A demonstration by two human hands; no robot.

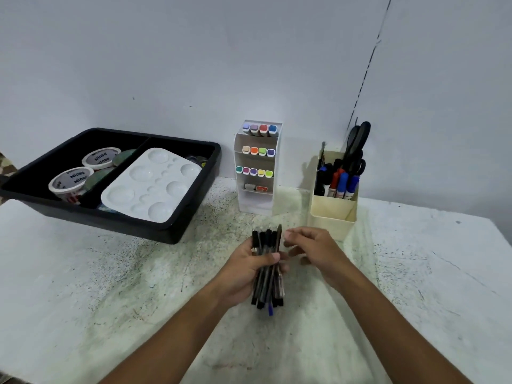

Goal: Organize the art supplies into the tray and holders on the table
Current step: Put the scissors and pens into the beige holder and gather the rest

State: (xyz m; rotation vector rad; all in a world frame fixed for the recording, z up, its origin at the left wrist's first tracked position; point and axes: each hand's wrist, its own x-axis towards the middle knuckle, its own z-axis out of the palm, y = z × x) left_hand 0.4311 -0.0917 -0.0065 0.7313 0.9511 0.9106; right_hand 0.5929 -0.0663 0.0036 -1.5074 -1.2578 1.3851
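Note:
My left hand (243, 270) grips a bundle of several dark pens (268, 284), held upright above the table's middle. Just to the right of the pen tips, my right hand (313, 250) hovers with fingers apart and holds nothing. A black tray (194, 214) at the left holds a white paint palette (152, 184) and two tape rolls (83, 173). A white tiered holder (274, 167) with rows of coloured markers stands at the back. A cream pen holder (329, 217) on the right contains markers and black scissors (357, 145).
The white table (110, 286) is speckled and stained. A pale wall (194, 65) stands close behind the holders. The table's right edge runs diagonally at the far right.

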